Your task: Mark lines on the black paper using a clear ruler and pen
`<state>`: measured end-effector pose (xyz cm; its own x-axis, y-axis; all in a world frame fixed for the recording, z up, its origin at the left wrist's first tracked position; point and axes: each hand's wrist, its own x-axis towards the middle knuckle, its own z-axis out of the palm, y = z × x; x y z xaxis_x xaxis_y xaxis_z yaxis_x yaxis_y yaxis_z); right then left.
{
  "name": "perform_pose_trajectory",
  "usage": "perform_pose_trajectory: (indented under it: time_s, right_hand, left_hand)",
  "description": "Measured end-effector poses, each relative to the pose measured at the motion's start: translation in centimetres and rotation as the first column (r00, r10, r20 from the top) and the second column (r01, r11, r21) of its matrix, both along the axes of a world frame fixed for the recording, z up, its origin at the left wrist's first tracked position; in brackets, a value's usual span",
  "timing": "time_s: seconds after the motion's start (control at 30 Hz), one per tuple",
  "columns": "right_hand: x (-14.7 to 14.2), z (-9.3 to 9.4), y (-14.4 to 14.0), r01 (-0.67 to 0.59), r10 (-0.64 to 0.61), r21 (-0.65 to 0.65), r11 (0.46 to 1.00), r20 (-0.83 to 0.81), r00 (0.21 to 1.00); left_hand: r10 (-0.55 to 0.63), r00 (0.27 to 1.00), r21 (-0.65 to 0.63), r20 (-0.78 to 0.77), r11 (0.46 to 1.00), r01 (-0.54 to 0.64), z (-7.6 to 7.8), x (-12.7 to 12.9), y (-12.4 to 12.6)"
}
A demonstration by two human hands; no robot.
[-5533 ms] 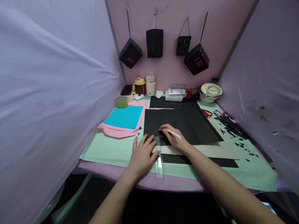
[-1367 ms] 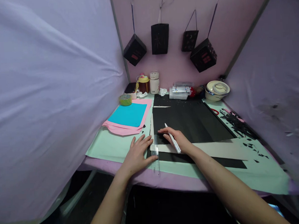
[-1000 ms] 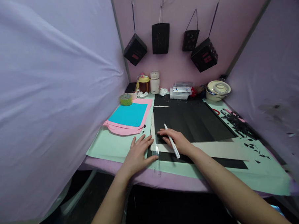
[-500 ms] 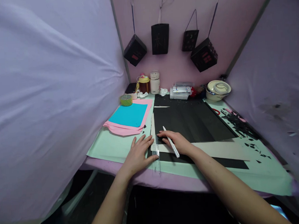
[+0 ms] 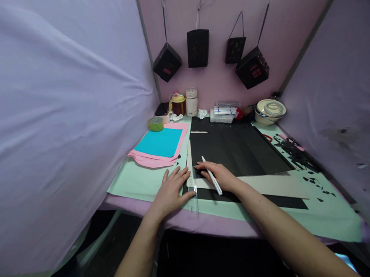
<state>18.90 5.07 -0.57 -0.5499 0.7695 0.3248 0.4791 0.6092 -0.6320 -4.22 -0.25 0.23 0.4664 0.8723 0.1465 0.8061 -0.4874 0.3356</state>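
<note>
My left hand (image 5: 173, 192) lies flat with its fingers spread. Its fingertips and thumb rest on a clear ruler (image 5: 193, 205), which lies across the paper edges and sticks out past the table's front. A slim white pen (image 5: 214, 180) is tucked in my right hand (image 5: 220, 174), slanting across the fingers. The fingertips of that hand touch down by the ruler's far end, and what is under them is too small to tell. Below both hands lie a black sheet (image 5: 234, 148), a pale board strip (image 5: 273, 184) and a black strip (image 5: 288, 201).
Blue paper (image 5: 160, 141) on pink sheets (image 5: 149, 161) lies left, with a tape roll (image 5: 156, 124). Bottles, a pen box (image 5: 223, 114) and lidded bowls (image 5: 269, 111) line the back. Black scraps (image 5: 296, 154) litter the right. Black paper lanterns (image 5: 198, 48) hang above.
</note>
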Motion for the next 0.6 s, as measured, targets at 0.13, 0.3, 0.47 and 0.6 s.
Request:
perform_pose_trajectory:
  time_s: [0.13,0.3,0.47,0.6]
  right_hand:
    - [0.01,-0.03,0.03,-0.002,0.002,0.005,1.000,-0.004,1.000]
    - [-0.01,0.06,0.01,-0.007,0.007,0.000,1.000,-0.013,1.000]
    - [-0.02,0.22,0.00,-0.010,0.010,-0.003,1.000,-0.011,1.000]
    - [-0.02,0.15,0.05,-0.007,0.007,0.006,1.000,-0.005,1.000]
  left_hand:
    - [-0.002,1.000,0.001,0.004,1.000,0.002,0.12,-0.06,-0.08]
    - [-0.007,1.000,0.008,0.024,1.000,0.007,0.10,-0.14,-0.05]
    - [-0.002,1.000,0.003,0.024,1.000,0.002,0.04,-0.10,-0.04]
    - [-0.003,1.000,0.005,0.013,1.000,0.002,0.03,-0.11,-0.04]
